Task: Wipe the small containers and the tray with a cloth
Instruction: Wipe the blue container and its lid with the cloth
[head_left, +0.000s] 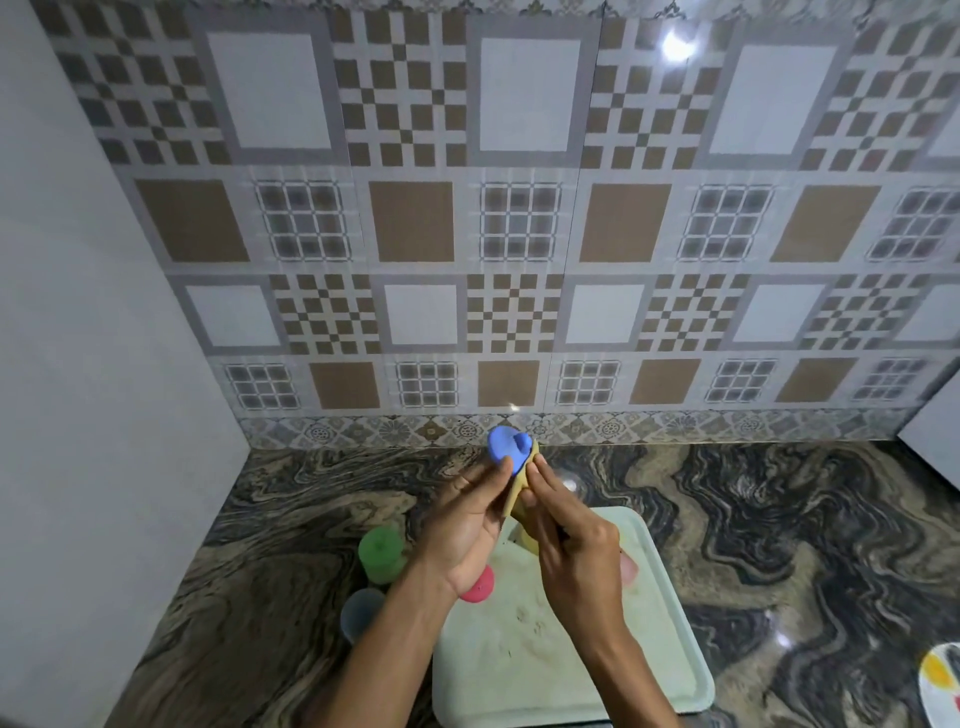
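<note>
Head view. I saw both hands raised above the marbled tabletop, meeting in front of the patterned tile wall. The left hand held the blue container at its fingertips, palm turned inward and fingers only lightly bent around it; the container was tilted and lifted well clear of the tray. The right hand pinched the yellow cloth between thumb and forefingers and pressed it against the container's lower side, the remaining fingers curled. The pale green tray lay on the tabletop beneath the hands, its floor smeared. A green container and a grey container stood on the tabletop just left of the tray. A pink container sat at the tray's left edge, partly hidden by the left wrist; I could not tell whether it was inside the rim.
</note>
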